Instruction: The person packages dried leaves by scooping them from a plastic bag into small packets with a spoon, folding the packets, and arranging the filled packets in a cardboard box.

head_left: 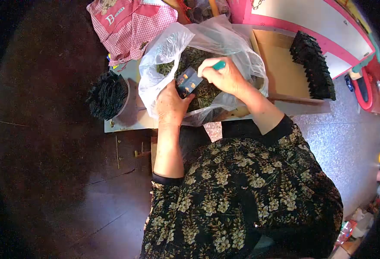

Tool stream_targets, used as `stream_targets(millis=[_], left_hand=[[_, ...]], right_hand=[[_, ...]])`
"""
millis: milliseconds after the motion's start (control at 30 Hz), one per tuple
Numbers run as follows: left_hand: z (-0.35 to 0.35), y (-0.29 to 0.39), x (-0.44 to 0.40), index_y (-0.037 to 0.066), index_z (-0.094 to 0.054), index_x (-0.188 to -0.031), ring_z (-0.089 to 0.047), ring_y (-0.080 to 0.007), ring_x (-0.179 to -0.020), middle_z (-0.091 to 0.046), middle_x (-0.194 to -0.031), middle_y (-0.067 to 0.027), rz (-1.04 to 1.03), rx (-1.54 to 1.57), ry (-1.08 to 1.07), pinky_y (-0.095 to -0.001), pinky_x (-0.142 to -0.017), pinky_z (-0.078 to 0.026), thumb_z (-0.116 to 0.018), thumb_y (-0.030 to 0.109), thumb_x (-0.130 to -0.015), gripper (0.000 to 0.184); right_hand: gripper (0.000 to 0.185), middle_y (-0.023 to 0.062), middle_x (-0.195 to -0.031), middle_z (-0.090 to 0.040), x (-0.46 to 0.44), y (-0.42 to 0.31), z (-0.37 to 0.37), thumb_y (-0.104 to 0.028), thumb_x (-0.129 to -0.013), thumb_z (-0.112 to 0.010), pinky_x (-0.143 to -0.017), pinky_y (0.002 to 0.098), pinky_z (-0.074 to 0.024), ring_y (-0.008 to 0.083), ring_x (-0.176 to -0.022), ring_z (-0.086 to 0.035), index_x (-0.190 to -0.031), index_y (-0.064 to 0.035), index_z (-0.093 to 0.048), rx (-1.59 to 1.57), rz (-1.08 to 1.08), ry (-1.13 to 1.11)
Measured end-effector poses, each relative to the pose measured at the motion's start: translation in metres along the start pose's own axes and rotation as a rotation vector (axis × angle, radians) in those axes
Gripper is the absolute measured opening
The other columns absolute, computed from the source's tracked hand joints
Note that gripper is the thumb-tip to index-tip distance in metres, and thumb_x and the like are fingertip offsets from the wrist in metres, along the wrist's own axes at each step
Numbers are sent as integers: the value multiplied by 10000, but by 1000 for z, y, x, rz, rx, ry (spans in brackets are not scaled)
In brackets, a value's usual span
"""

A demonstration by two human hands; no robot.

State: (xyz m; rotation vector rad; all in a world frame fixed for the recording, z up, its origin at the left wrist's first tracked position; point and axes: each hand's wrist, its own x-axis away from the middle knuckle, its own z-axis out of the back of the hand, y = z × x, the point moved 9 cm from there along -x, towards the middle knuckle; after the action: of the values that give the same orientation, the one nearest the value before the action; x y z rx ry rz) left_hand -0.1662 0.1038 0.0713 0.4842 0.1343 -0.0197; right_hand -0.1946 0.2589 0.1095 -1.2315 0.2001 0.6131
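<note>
My left hand (pixel 171 103) grips a small dark packet (pixel 187 88) with orange print, tilted over an open clear plastic bag (pixel 164 49). Loose dried green-brown leaves (pixel 193 58) fill the bag beneath. Closed around something with a green end (pixel 219 65), my right hand (pixel 225 78) is at the packet's upper end. The rest of that green-ended thing is hidden by the fingers and the packet, so its kind does not show.
A cardboard box (pixel 280 64) at the right has a row of black packets (pixel 313 64) along its side. Left of the bag stands a round tub (pixel 123 101) packed with thin black pieces (pixel 105 96). A pink checked cloth (pixel 134 26) lies behind.
</note>
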Motion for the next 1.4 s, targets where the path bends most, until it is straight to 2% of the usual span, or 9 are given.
stream_targets(millis=[133, 167, 300, 367, 467, 500, 567, 800, 1400], left_hand=[[-2, -5, -1, 30, -561, -1180, -623, -356, -982, -654, -1045, -196, 22, 16, 6, -426, -837, -484, -805, 341, -645, 665], [-1, -7, -1, 31, -561, -1177, -623, -356, -980, -656, -1043, -195, 17, 36, 28, -426, -836, -483, -804, 342, -646, 661], [-1, -15, 0, 45, -575, -1157, -628, -352, -964, -664, -1029, -180, -20, 73, 77, -424, -829, -482, -800, 352, -650, 634], [-3, -18, 0, 47, -582, -1149, -629, -349, -960, -666, -1026, -177, 2, 61, 62, -424, -828, -481, -800, 355, -651, 625], [-4, -21, -1, 46, -593, -1135, -632, -344, -955, -668, -1020, -175, 28, 56, 50, -422, -825, -480, -801, 358, -652, 611], [-4, -19, -1, 47, -595, -1133, -632, -344, -956, -669, -1018, -174, 25, 51, 49, -421, -827, -480, -801, 358, -653, 607], [-4, -19, -1, 48, -597, -1131, -632, -343, -956, -670, -1016, -172, 26, 43, 47, -420, -828, -479, -800, 358, -655, 604], [-2, -17, 1, 56, -601, -1129, -627, -353, -964, -669, -1012, -179, 43, 56, 26, -424, -835, -476, -798, 360, -658, 594], [-7, -12, -5, 37, -557, -1182, -613, -359, -1001, -644, -1083, -194, -5, 18, -1, -423, -861, -468, -799, 299, -656, 636]], right_hand=[[107, 67, -702, -623, 6, -36, 2, -66, -825, -554, -600, 286, -465, 124, -661, -584, -808, 5, -632, 164, 228, -93], [110, 51, -719, -632, 7, -37, 13, -53, -829, -545, -592, 275, -458, 110, -658, -575, -802, -5, -640, 76, 228, 14], [141, -15, -678, -594, 5, -4, 52, -90, -837, -543, -561, 249, -431, 76, -593, -528, -816, -32, -669, -29, 33, 208], [151, -19, -641, -585, 7, 43, 59, -114, -835, -549, -549, 249, -426, 74, -569, -515, -821, -38, -679, 188, -222, 252], [182, 21, -640, -628, 12, 81, 39, -179, -830, -566, -521, 263, -400, 115, -543, -521, -811, -37, -679, 387, -329, 239], [213, 37, -620, -623, 11, 97, 28, -198, -844, -542, -488, 261, -400, 123, -506, -525, -806, -37, -676, 404, -236, 215], [238, 43, -593, -606, 16, 118, 4, -189, -856, -504, -450, 253, -409, 115, -473, -527, -779, -36, -669, -36, -417, 166], [228, 68, -604, -592, 28, 142, -2, -178, -847, -500, -378, 231, -340, 104, -425, -471, -813, -15, -656, -495, -681, 306], [205, 39, -550, -541, 13, 83, 41, -144, -849, -515, -370, 214, -270, 73, -407, -412, -785, -19, -663, -617, -439, 290]])
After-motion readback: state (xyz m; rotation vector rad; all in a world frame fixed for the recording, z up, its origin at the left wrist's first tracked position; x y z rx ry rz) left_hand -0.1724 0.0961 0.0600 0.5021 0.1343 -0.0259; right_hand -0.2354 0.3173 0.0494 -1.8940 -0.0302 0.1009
